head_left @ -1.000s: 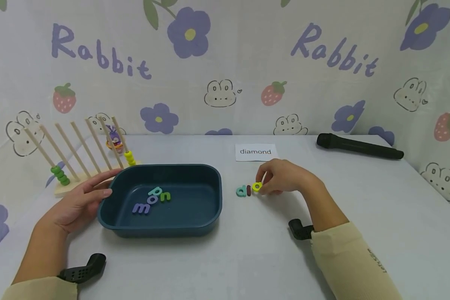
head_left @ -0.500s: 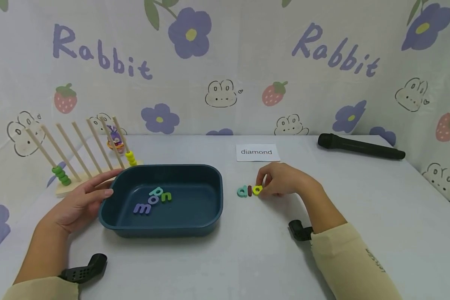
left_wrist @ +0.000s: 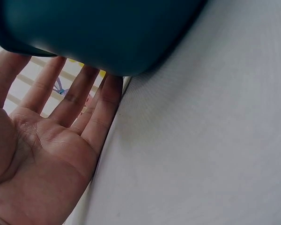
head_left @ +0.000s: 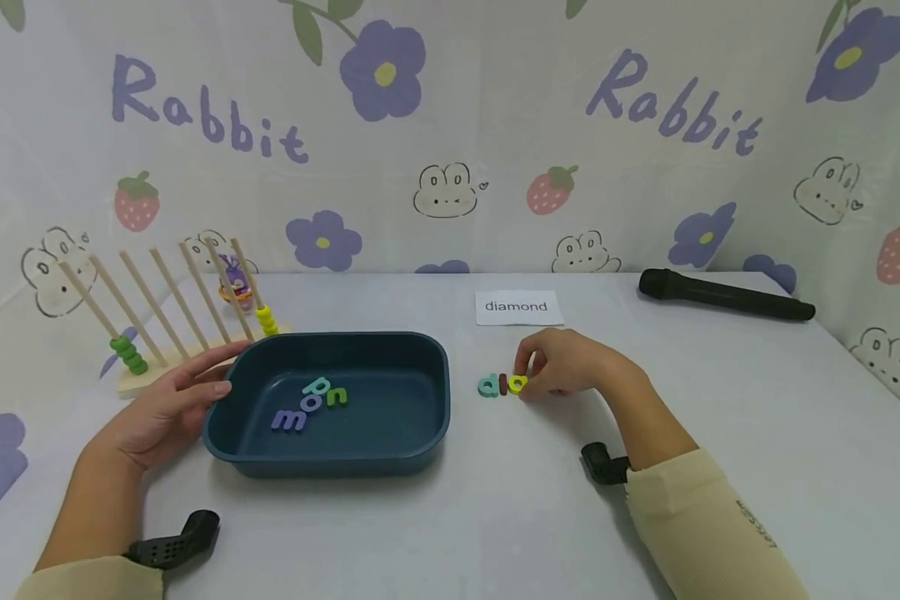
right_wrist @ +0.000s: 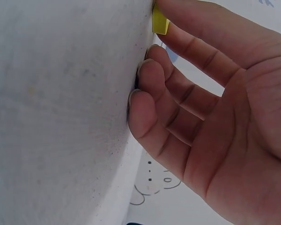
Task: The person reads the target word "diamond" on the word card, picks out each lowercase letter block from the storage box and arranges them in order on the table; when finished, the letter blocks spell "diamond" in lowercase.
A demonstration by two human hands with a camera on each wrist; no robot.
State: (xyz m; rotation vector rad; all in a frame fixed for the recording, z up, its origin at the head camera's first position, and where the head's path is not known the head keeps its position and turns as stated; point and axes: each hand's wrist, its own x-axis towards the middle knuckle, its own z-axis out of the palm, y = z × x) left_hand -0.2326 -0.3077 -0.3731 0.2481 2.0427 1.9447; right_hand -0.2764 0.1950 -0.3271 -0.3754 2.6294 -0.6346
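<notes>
In the head view my right hand [head_left: 570, 362] pinches a yellow letter [head_left: 517, 384] between thumb and forefinger on the white tabletop. Its other fingers curl down to the surface, and the yellow edge [right_wrist: 160, 21] shows at the thumb in the right wrist view. Just left of it lie a brown letter piece [head_left: 503, 384] and a teal letter [head_left: 487, 385], in a row. My left hand [head_left: 157, 417] rests its outstretched fingers against the left end of a dark teal tray [head_left: 345, 463]. Inside the tray are a purple m [head_left: 289, 420], a purple o [head_left: 311, 403], a green n [head_left: 337, 397] and another teal letter [head_left: 317, 386].
Behind the row stands a white card [head_left: 519, 308] printed "diamond". A wooden peg rack [head_left: 138, 382] with green and yellow beads is at the back left, a small purple toy [head_left: 236, 283] behind it. A black microphone [head_left: 727, 296] lies at the back right.
The yellow letter has shifted slightly down into line with the brown and teal pieces, my right hand moving with it. My left hand and the tray stay put; the head view tilts slightly.
</notes>
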